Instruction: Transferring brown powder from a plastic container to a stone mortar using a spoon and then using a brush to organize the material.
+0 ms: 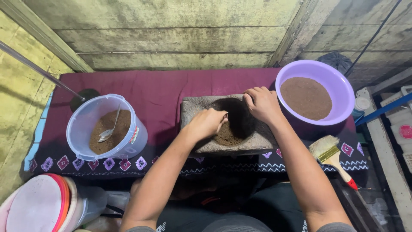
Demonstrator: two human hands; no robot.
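Stone mortar (201, 112): grey, rough, blocky, dark hollow holding brown powder (227, 138); centred on maroon patterned cloth (159, 92), between clear tub (88, 120) and purple basin (339, 92); left hand (207, 123) closed around a thin utensil inside the hollow; right hand (262, 103) curled, gripping the mortar's rim.

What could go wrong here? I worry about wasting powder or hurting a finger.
1. The right hand grips the stone mortar at its rim, so fingers might get knocked.
2. The left hand works the powder with a tool; some could spill onto the cloth.
3. The bowl sits close by the right arm and might be bumped.
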